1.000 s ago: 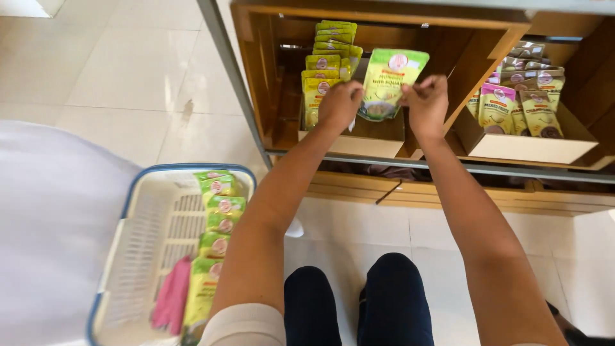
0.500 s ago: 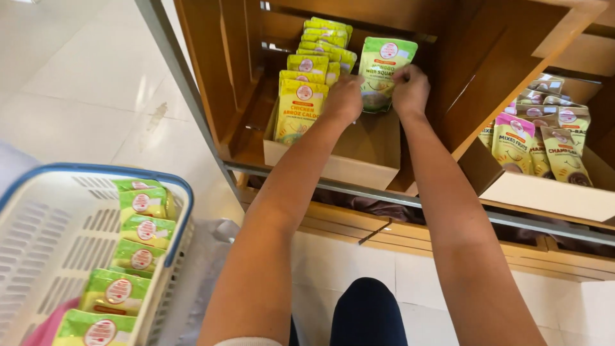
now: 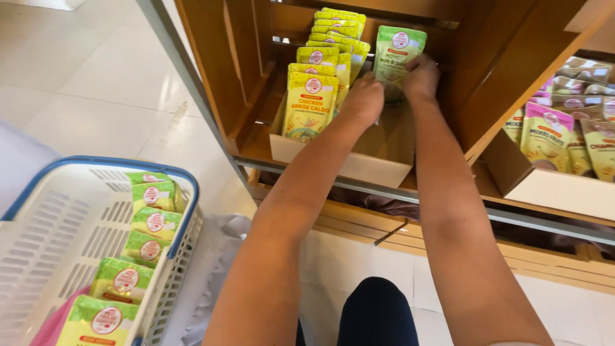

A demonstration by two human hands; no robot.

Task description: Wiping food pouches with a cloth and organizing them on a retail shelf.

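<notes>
Green stand-up pouch (image 3: 398, 56): upright in the cardboard display box (image 3: 346, 168), at its back right. Right hand (image 3: 421, 78) grasps the pouch's lower right edge; left hand (image 3: 363, 99) clenches around its lower left corner. Left of the pouch in the same box, a row of yellow-green pouches (image 3: 318, 80). Right of the box, purple-topped pouches (image 3: 549, 136). Below left of the box, a white basket with blue rim (image 3: 168, 172) holding more green pouches (image 3: 146, 221).

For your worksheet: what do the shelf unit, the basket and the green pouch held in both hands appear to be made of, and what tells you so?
Shelf unit: apparently wood, smooth warm-brown finish with faint grain. Basket: probably moulded plastic, white slotted walls, blue rim. Green pouch, held by the left hand and right hand: likely flexible printed film, slightly glossy.
</notes>
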